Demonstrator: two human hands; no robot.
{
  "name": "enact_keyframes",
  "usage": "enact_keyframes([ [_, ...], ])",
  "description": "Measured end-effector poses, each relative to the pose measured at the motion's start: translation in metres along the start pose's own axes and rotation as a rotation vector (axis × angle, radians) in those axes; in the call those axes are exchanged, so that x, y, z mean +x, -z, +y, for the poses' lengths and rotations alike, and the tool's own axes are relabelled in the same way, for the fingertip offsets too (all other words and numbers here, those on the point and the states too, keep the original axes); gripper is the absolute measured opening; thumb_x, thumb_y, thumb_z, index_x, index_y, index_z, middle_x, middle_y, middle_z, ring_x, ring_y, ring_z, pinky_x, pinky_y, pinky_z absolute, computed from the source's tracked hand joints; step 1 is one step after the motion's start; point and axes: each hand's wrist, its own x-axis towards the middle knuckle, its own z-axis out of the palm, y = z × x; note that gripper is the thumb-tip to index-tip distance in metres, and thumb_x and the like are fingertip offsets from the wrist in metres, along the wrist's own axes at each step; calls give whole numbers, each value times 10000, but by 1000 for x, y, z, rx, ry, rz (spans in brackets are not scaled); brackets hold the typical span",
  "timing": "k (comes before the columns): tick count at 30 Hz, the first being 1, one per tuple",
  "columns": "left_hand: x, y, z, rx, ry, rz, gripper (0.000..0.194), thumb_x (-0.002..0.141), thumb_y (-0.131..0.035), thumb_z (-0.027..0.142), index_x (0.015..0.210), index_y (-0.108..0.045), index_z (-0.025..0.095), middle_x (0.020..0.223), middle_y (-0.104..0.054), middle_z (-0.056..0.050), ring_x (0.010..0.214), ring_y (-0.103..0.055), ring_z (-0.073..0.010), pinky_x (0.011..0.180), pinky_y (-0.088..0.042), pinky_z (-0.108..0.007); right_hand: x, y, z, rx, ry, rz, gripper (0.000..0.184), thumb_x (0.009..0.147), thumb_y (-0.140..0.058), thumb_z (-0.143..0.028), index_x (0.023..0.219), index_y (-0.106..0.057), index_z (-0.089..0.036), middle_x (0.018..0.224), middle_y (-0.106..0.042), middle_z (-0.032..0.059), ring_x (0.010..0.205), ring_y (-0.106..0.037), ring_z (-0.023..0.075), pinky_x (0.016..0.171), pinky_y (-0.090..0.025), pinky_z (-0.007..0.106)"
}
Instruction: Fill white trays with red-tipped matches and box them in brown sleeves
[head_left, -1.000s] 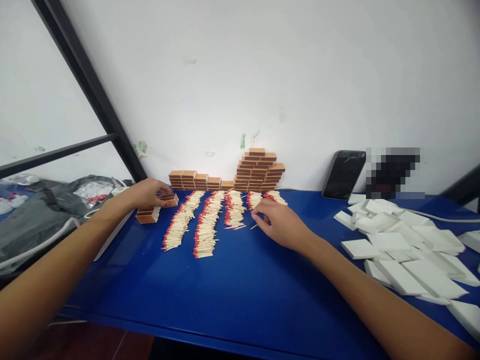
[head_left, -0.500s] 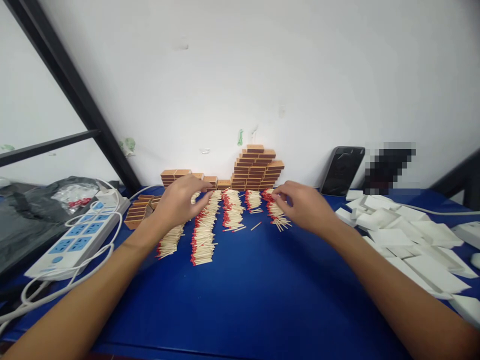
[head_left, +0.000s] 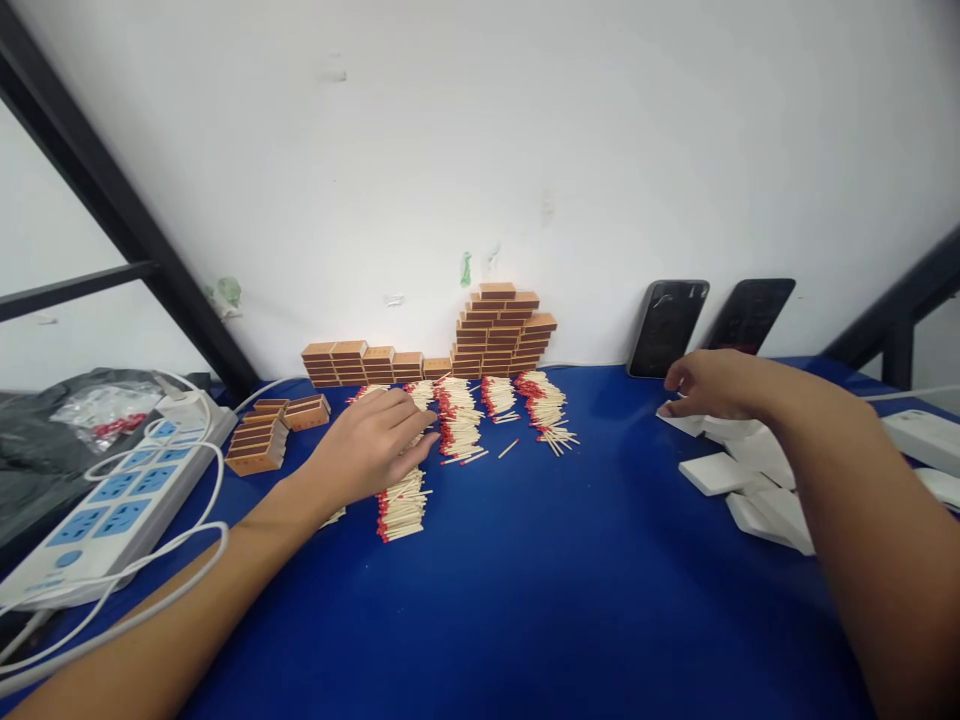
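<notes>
Several rows of red-tipped matches (head_left: 459, 425) lie on a blue table (head_left: 525, 580). My left hand (head_left: 371, 445) rests on the left rows, its fingers stretched flat over them. My right hand (head_left: 709, 385) reaches right to a heap of white inner trays (head_left: 720, 472), its fingers curled at the nearest tray's edge. Brown matchbox sleeves (head_left: 499, 330) are stacked against the wall. A smaller brown stack (head_left: 259, 440) sits to the left.
A white and blue power strip (head_left: 112, 495) with white cables lies at the left edge. Behind it is a dark plastic bag (head_left: 90, 415). Two dark phones (head_left: 667, 325) lean on the wall. A black metal frame (head_left: 105, 200) rises at left.
My right hand left the matches and swung right to the white trays. My left hand came from the brown stack onto the left match rows. The view shifted right.
</notes>
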Motion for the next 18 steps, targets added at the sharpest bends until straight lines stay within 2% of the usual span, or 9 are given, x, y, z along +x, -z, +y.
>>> enact_keyframes([
  [3,2,-1,4,-22,-1,-1,107,1033,-642,214,1066,-698,129,876,-738,-72,838,-691,-218,789,-589,-370,6,-7,6,12,-12,-27,304,708,-912,-332,918,-752,-180,1000,-785,211,812,-729,356,676,-525,454],
  [7,3,1,5,-39,7,13,114,1044,-627,225,1068,-701,142,881,-741,-68,843,-692,-213,807,-591,-371,-1,-5,-6,32,46,-12,221,799,-838,-293,963,-767,-163,1000,-774,196,843,-722,333,730,-518,446],
  [10,3,2,8,-61,27,42,111,1034,-638,217,1089,-701,144,878,-740,-63,840,-692,-211,815,-593,-374,-22,7,-37,79,176,88,288,878,-751,-327,1116,-769,-166,999,-765,149,811,-691,277,749,-505,417],
  [12,3,0,13,-98,59,71,116,1024,-653,212,1102,-703,143,878,-739,-60,839,-691,-209,813,-593,-375,-43,12,-66,200,386,216,291,930,-683,-383,1127,-776,-190,980,-753,112,783,-658,236,735,-481,389],
  [14,4,-3,21,-166,127,97,138,1014,-674,224,1121,-708,145,893,-744,-64,865,-692,-214,823,-593,-380,-63,11,-99,394,514,304,315,921,-699,-476,1079,-768,-212,840,-710,56,690,-588,193,677,-450,358],
  [15,5,-4,25,-215,168,105,157,1010,-690,248,1129,-712,148,897,-746,-65,881,-691,-218,830,-592,-383,-72,7,-114,520,565,280,325,920,-705,-512,1058,-750,-222,783,-679,27,661,-559,176,650,-438,338],
  [18,7,-5,37,-353,291,102,314,980,-760,386,1186,-719,152,913,-751,-67,901,-684,-227,862,-588,-407,-90,-11,-148,860,677,11,356,896,-761,-550,1050,-696,-237,777,-678,-2,642,-560,154,620,-458,310],
])
